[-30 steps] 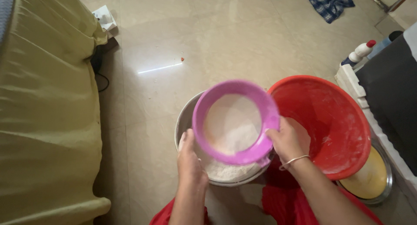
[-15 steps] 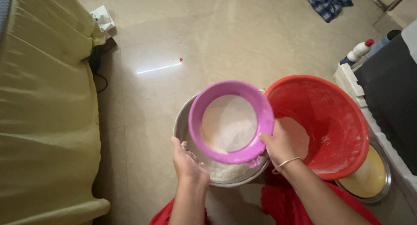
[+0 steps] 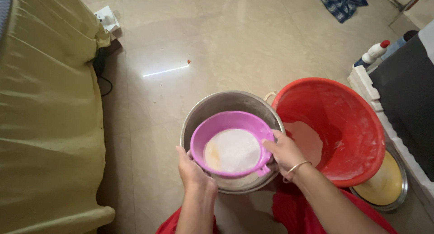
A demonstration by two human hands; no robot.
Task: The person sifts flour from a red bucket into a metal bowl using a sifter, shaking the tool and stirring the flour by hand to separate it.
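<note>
A round purple sieve (image 3: 226, 122) with white flour in it is held over a steel bowl (image 3: 217, 103) that stands on the floor. My left hand (image 3: 192, 170) grips the sieve's near left rim. My right hand (image 3: 284, 152), with a thin bangle at the wrist, grips its right rim. The sieve sits low, inside the bowl's rim, and hides most of the bowl's contents. A red plastic tub (image 3: 357, 125) with some flour on its inner wall stands right beside the bowl.
An olive-covered sofa or bed (image 3: 45, 116) fills the left side. A white power strip (image 3: 107, 18) lies on the tiled floor at the back. A steel plate (image 3: 384, 189) lies under the tub's right edge. A white bottle (image 3: 373, 51) and a blue checked cloth (image 3: 342, 1) are at far right.
The sieve has come down and toward me, from above the bowl to inside its rim. Both hands moved with it. The camera view shifted slightly.
</note>
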